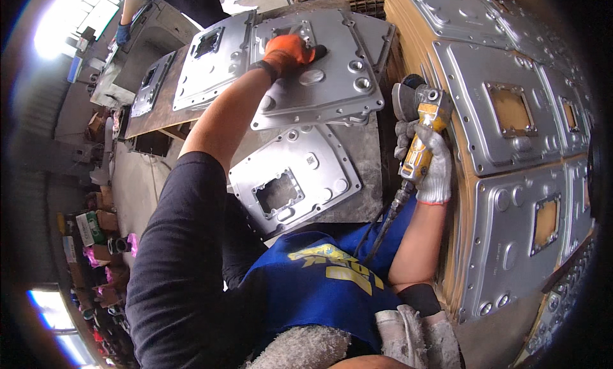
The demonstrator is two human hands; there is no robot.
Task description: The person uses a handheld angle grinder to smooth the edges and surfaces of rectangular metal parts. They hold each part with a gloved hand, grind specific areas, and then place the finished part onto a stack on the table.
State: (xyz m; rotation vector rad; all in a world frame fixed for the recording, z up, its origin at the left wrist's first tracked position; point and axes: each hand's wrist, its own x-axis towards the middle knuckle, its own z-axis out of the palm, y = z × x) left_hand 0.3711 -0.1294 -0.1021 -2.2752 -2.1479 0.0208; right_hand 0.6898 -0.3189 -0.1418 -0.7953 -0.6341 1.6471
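Note:
My left hand (pixel 288 55), in an orange glove with dark fingertips, reaches onto the top silver metal cover plate (pixel 319 94) of a stack on the bench. Its fingers curl at the rectangular cut-out, seemingly gripping the edge; the fingertips are partly hidden. My right hand (pixel 435 161), in a white knit glove, is wrapped around a yellow angle grinder (pixel 416 153), held upright right of the stack with its disc end up. Nearer my lap, a smaller-looking silver cover plate (pixel 306 168) with a square opening lies tilted on the grey work surface (pixel 364 206), touched by neither hand.
More cover plates (pixel 479 107) stand stacked with brown cardboard (pixel 408 24) close at my right. Others (pixel 211 69) lie on a wooden board at left. The grinder's hose (pixel 386 225) runs toward my lap. A co-worker's gloved hand (pixel 123 33) shows at far left.

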